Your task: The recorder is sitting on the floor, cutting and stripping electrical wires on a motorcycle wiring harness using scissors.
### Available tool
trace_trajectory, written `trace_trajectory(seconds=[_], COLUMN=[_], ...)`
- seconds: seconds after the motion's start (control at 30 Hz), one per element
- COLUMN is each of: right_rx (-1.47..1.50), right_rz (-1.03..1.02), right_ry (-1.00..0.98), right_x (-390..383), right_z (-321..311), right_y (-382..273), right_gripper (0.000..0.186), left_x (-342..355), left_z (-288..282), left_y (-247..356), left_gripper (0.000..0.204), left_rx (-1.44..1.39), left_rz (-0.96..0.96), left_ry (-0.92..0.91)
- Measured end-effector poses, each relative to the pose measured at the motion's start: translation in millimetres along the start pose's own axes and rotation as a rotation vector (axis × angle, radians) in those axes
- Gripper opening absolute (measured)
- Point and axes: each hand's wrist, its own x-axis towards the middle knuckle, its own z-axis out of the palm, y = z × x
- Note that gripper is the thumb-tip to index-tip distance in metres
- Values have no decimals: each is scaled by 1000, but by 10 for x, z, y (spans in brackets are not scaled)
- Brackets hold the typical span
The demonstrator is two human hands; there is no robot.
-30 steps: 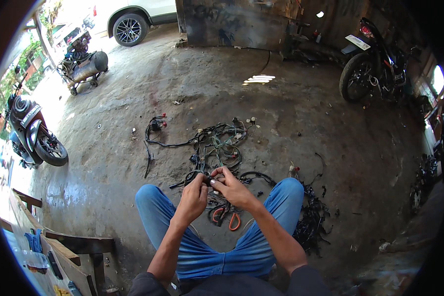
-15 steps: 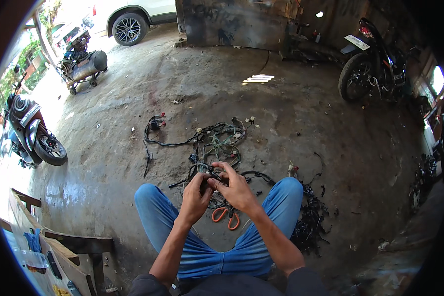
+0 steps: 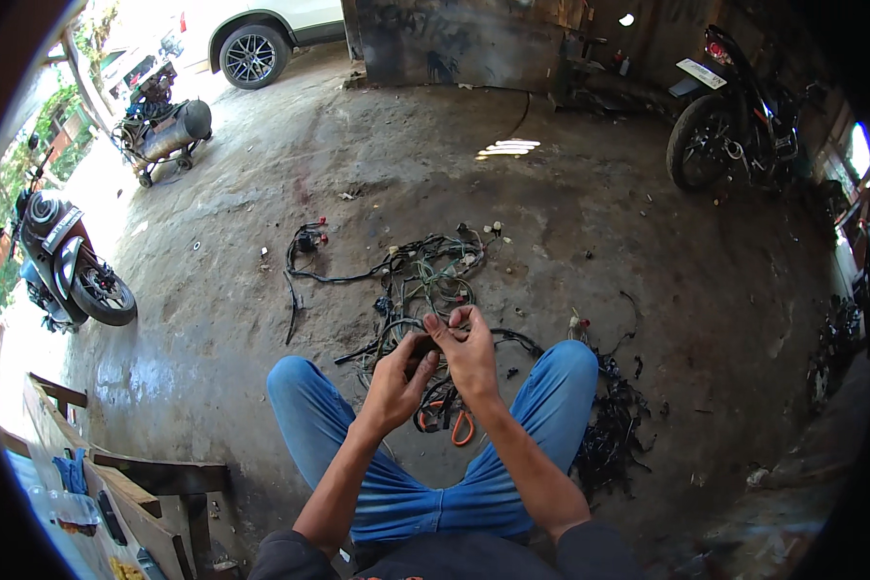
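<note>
A tangled wiring harness [image 3: 440, 280] of black, green and grey wires with pale connectors lies on the ground in front of me. My left hand [image 3: 401, 380] is closed around a dark section of it, fingers curled. Close against it, my right hand [image 3: 471, 360] pinches with thumb and fingertips; what lies in that pinch is too small to make out. Below the hands, scissors with orange handles [image 3: 463, 429] rest on the ground between my legs, their blades hidden among the wires.
Black scraps [image 3: 611, 425] are heaped beside my right knee. A wooden bench [image 3: 155, 476] stands at the lower left. Farther off are a scooter [image 3: 72, 256], an air compressor [image 3: 169, 135], a white car [image 3: 300, 14] and a motorcycle [image 3: 720, 130].
My right hand has shifted slightly right and upward, its fingers now drawn into a pinch. My left hand has moved slightly right and curled more. The view has tilted a little.
</note>
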Motion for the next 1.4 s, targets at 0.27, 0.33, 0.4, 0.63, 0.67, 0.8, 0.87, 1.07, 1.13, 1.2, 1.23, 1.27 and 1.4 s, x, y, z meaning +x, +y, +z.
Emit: trace_trajectory(seconds=[0.27, 0.33, 0.4, 0.63, 0.67, 0.8, 0.87, 1.07, 1.13, 1.2, 1.23, 1.27, 1.4], right_rx=[82, 14, -70, -151, -151, -96, -49, -9, -25, -42, -15, 9, -92], right_rz=[-196, -227, -227, -206, -201, -138, -102, -53, -63, -76, -47, -20, -170], right_ry=[289, 321, 309, 269, 271, 226, 192, 177, 172, 165, 102, 54, -66], right_x=[515, 600, 656, 949, 976, 1065, 1086, 1057, 1018, 967, 874, 793, 669], right_z=[11, -6, -27, -241, -248, -254, -284, -313, -295, -296, -237, -266, -300], right_y=[136, 119, 113, 375, 411, 533, 564, 533, 456, 338, 190, 93, -149], right_gripper=[35, 34, 34, 26, 26, 30, 33, 37, 38, 38, 38, 38, 29], left_x=[201, 272, 298, 376, 360, 306, 279, 138, 87, 36, -20, -69, -62], left_z=[279, 295, 298, 383, 390, 410, 421, 436, 443, 460, 435, 455, 436], left_y=[-17, -99, -108, -235, -244, -282, -321, -278, -232, -198, -209, -183, -87], left_gripper=[20, 22, 23, 27, 27, 30, 31, 30, 29, 29, 29, 29, 22], left_rx=[271, 312, 330, 350, 350, 317, 309, 298, 283, 268, 244, 214, 188], left_rz=[136, 147, 164, 185, 180, 149, 136, 45, 40, 38, 57, 79, 90], left_ry=[193, 213, 208, 192, 189, 245, 250, 216, 229, 244, 266, 275, 279])
